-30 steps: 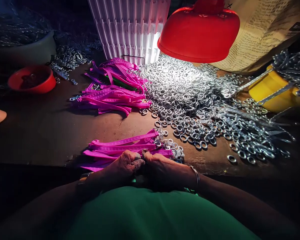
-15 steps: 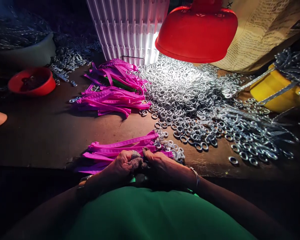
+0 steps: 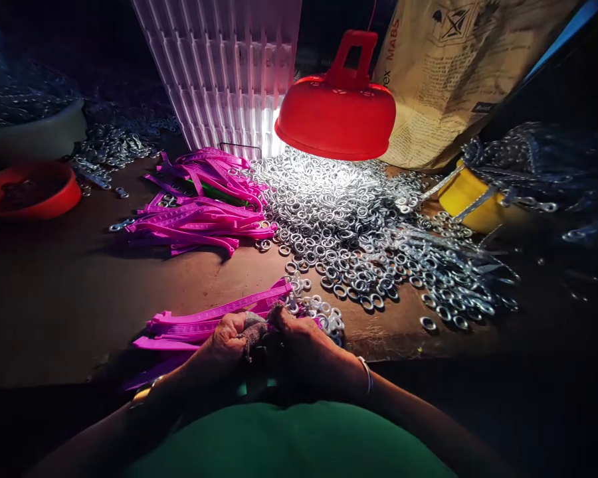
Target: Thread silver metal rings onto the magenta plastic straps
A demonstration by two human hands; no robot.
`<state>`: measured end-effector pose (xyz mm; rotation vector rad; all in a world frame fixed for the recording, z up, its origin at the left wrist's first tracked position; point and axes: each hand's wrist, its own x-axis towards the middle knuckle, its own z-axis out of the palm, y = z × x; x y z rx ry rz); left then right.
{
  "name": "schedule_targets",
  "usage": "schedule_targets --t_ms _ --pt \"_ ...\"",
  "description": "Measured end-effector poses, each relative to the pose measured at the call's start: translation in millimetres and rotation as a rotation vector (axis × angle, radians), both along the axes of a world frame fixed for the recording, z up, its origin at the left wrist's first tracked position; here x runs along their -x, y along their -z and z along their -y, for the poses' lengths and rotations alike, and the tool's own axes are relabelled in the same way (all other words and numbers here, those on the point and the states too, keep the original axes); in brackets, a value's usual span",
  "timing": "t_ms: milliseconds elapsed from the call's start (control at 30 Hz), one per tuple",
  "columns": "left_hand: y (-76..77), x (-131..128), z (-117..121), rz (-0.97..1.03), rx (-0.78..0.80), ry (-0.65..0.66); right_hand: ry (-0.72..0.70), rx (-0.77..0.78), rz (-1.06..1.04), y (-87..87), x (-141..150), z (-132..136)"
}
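Note:
My left hand [image 3: 232, 335] and my right hand [image 3: 301, 332] meet in front of my green top at the table's near edge. Both are closed, with grey cloth [image 3: 255, 332] wrapped about the fingers. Whatever they pinch is small, dark and hidden. Just beyond and to the left of them lies a bunch of pink plastic straps [image 3: 219, 311]. At their right end, beside my right hand, are silvery rings [image 3: 329, 317], seemingly attached to the straps.
A second pile of pink straps [image 3: 194, 216] lies farther back, beside a large heap of metal rings [image 3: 339, 219] under a red lamp [image 3: 336, 119]. A red bowl [image 3: 62, 192] stands left, a yellow container [image 3: 466, 199] right. Behind are a ribbed panel [image 3: 229, 73] and a printed sack [image 3: 438, 86].
My view has tilted up and turned slightly right, so the table things appear lower and farther left. My hands stay together and closed. A skin-toned shape at the left edge has left view.

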<state>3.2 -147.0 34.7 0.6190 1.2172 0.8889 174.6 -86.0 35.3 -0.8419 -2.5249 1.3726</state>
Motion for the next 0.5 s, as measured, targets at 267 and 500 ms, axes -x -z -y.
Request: schedule_targets --t_ms 267,500 --pt "31.6 9.2 -8.5 -0.028 0.065 0.032 -0.235 -0.190 0.116 -28.1 2.4 -11.8" --pt "24.2 12.7 -36.7 -0.189 -0.081 0.218 -0.245 -0.359 0.210 -36.5 -1.9 -29.4"
